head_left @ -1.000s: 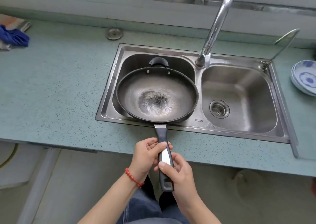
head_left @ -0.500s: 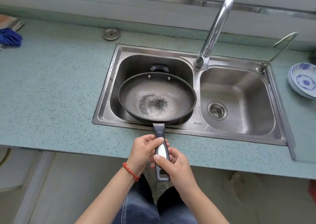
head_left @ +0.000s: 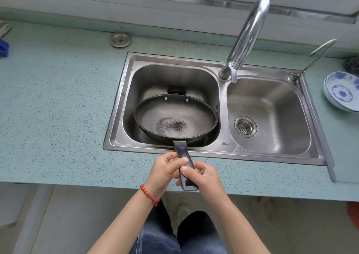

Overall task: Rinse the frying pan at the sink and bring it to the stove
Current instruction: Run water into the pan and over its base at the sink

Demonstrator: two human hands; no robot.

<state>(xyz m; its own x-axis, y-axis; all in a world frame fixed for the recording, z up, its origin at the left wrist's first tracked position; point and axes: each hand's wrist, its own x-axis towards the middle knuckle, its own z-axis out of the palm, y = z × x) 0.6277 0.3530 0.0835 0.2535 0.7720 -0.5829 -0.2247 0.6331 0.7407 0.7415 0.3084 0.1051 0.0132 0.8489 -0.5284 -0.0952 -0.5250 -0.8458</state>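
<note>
Pan (head_left: 175,119) now lower than 1 s ago, sunk into left basin of sink (head_left: 318,156) — rinse not begun, tap (head_left: 245,38) dry, spout over divider. Counter (head_left: 58,108) speckled teal; window ledge behind; stove unseen. Left hand (head_left: 165,173), right hand (head_left: 204,178) — both wrapped tight round handle (head_left: 185,166). Bowls (head_left: 342,91) right, plug (head_left: 120,39) left.

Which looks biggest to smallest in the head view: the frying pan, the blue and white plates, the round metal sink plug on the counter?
1. frying pan, clearly largest.
2. blue and white plates, cut off by the frame edge, so only partly seen.
3. round metal sink plug, smallest, though it lies farther from the camera.
</note>
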